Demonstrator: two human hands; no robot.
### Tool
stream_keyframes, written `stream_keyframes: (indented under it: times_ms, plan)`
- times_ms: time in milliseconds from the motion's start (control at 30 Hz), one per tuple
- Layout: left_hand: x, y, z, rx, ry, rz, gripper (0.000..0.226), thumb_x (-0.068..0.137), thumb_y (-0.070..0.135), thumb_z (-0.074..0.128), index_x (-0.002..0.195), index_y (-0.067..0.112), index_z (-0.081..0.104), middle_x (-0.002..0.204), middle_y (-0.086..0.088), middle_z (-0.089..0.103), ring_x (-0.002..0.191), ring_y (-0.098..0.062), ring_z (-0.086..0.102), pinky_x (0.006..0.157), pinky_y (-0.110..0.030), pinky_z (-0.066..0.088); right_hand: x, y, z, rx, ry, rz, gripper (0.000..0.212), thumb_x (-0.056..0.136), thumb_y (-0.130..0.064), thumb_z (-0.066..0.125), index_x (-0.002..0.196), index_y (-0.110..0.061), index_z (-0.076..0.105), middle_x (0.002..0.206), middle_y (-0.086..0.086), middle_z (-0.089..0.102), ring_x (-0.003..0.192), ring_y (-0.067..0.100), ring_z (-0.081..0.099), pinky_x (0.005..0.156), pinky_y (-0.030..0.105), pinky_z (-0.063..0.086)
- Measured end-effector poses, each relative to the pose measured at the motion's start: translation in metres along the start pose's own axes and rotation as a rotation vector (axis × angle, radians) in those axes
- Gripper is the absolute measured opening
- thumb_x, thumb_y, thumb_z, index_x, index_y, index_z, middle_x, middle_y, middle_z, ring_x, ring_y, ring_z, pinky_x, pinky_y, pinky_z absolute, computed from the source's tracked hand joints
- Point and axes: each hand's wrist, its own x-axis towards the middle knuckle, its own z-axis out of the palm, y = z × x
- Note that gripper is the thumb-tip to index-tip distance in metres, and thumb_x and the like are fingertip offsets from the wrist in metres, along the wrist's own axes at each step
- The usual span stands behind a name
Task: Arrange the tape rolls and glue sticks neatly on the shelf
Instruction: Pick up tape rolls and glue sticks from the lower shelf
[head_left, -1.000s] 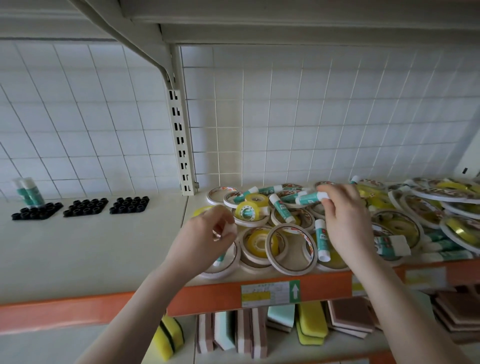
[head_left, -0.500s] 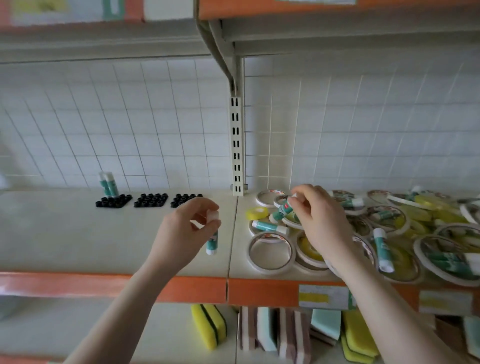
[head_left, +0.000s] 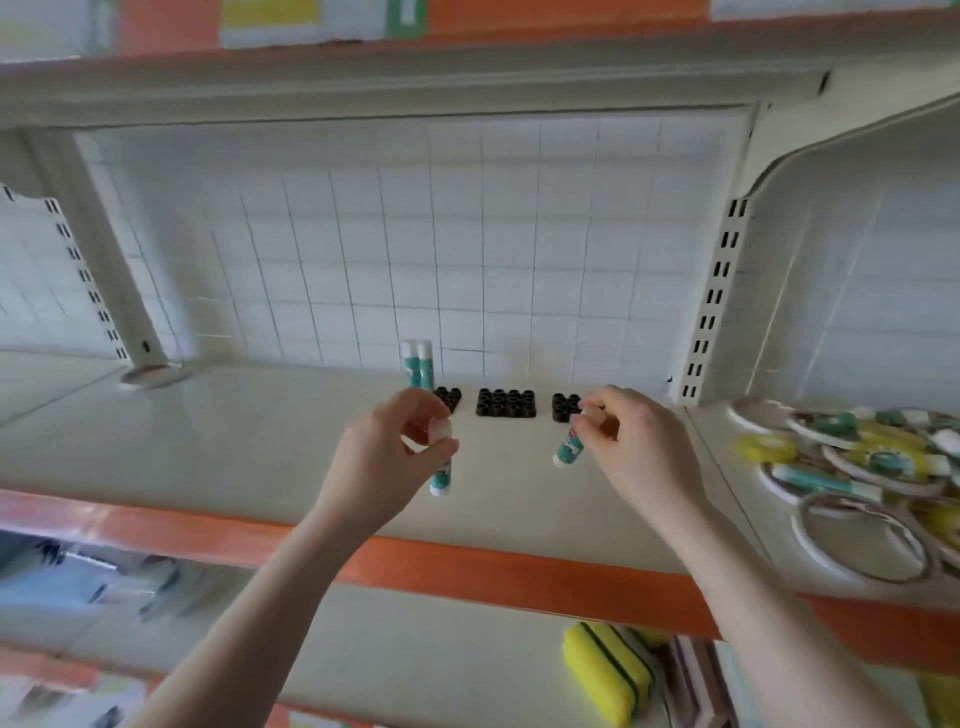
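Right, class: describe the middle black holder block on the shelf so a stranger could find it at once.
Start at the white grid back panel above the cream shelf. At its foot sit three black holder blocks in a row; take the middle black holder block, between the two hands. Unlike its neighbours, it is wholly in view: the left hand overlaps one and the right hand the other.

Just one head-worn wide-angle view here, facing the shelf (head_left: 260, 447) straight on and close. It looks slightly down across its orange front edge toward the back wall.
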Motion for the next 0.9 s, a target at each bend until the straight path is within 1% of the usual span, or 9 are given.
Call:
stream_keyframes:
  times_ms: [100, 233, 333, 400, 533, 633, 733, 833, 900]
  plan:
    - [0.008, -0.027, -0.024, 0.013, -0.008, -0.021, 0.035, 0.072, 0.011, 0.075, 0.078, 0.039, 0.055, 0.074, 0.016, 0.063, 0.072, -0.001, 0.060, 0.068, -0.024, 0.050, 0.007, -0.027, 0.025, -0.001, -0.036, 0.023, 0.013, 0.087, -0.025, 0.059, 0.095, -0.016, 0.065, 0.085, -0.007, 0.061, 0.075, 0.013, 0.053, 0.064, 0.026, 0.036]
    - [0.020, -0.056, -0.044, 0.033, 0.000, -0.042, 0.032, 0.072, 0.013, 0.074, 0.078, 0.038, 0.055, 0.076, 0.017, 0.063, 0.074, 0.002, 0.060, 0.067, -0.021, 0.048, 0.028, -0.050, 0.048, -0.009, -0.064, 0.028, 0.014, 0.087, -0.023, 0.060, 0.096, -0.014, 0.066, 0.090, -0.001, 0.065, 0.081, 0.018, 0.057, 0.067, 0.027, 0.039]
    - [0.029, -0.072, -0.051, 0.040, 0.018, -0.042, 0.031, 0.073, 0.013, 0.074, 0.079, 0.037, 0.055, 0.077, 0.016, 0.063, 0.074, 0.002, 0.060, 0.066, -0.019, 0.048, 0.050, -0.059, 0.062, -0.022, -0.071, 0.010, 0.013, 0.088, -0.022, 0.058, 0.094, -0.014, 0.066, 0.091, -0.002, 0.065, 0.079, 0.018, 0.055, 0.064, 0.026, 0.036]
    - [0.037, -0.081, -0.052, 0.059, 0.018, -0.044, 0.027, 0.073, 0.013, 0.073, 0.082, 0.033, 0.057, 0.078, 0.016, 0.064, 0.075, 0.002, 0.060, 0.067, -0.019, 0.048, 0.067, -0.062, 0.072, -0.036, -0.078, 0.002, 0.014, 0.088, -0.022, 0.056, 0.095, -0.014, 0.066, 0.094, -0.001, 0.065, 0.082, 0.019, 0.057, 0.066, 0.026, 0.037]
    - [0.055, -0.096, -0.054, 0.116, 0.020, -0.058, 0.027, 0.074, 0.017, 0.073, 0.082, 0.036, 0.056, 0.078, 0.019, 0.062, 0.077, 0.007, 0.056, 0.064, -0.010, 0.043, 0.108, -0.062, 0.095, -0.045, -0.134, -0.011, 0.020, 0.089, -0.023, 0.054, 0.103, -0.014, 0.065, 0.101, -0.001, 0.065, 0.094, 0.020, 0.058, 0.071, 0.025, 0.036]
    - [0.069, -0.104, -0.055, 0.130, 0.024, -0.088, 0.025, 0.075, 0.018, 0.073, 0.084, 0.035, 0.057, 0.078, 0.019, 0.062, 0.076, 0.007, 0.056, 0.063, -0.008, 0.042, 0.135, -0.059, 0.113, -0.062, -0.178, -0.024, 0.019, 0.089, -0.024, 0.054, 0.102, -0.015, 0.065, 0.102, -0.001, 0.064, 0.089, 0.017, 0.054, 0.070, 0.025, 0.035]
    - [0.080, -0.113, -0.053, 0.135, 0.045, -0.099, 0.024, 0.074, 0.017, 0.073, 0.084, 0.033, 0.058, 0.078, 0.017, 0.063, 0.077, 0.003, 0.058, 0.068, -0.017, 0.048, 0.152, -0.054, 0.130, -0.086, -0.236, -0.034, 0.016, 0.089, -0.023, 0.054, 0.099, -0.016, 0.064, 0.101, -0.003, 0.064, 0.084, 0.014, 0.048, 0.067, 0.024, 0.032]
    - [0.086, -0.119, -0.050, 0.134, 0.060, -0.103, 0.023, 0.074, 0.017, 0.072, 0.085, 0.031, 0.059, 0.078, 0.018, 0.063, 0.077, 0.002, 0.058, 0.069, -0.022, 0.050, 0.162, -0.053, 0.144, -0.104, -0.296, -0.061, 0.019, 0.088, -0.022, 0.053, 0.102, -0.015, 0.065, 0.102, -0.001, 0.065, 0.089, 0.017, 0.054, 0.069, 0.025, 0.035]
    - [0.088, -0.124, -0.049, 0.130, 0.064, -0.105, 0.022, 0.074, 0.016, 0.073, 0.085, 0.030, 0.060, 0.077, 0.018, 0.063, 0.076, 0.001, 0.058, 0.069, -0.025, 0.051, 0.168, -0.055, 0.151, -0.110, -0.322, -0.082, 0.021, 0.089, -0.021, 0.052, 0.104, -0.015, 0.065, 0.102, 0.000, 0.064, 0.087, 0.016, 0.052, 0.069, 0.025, 0.035]
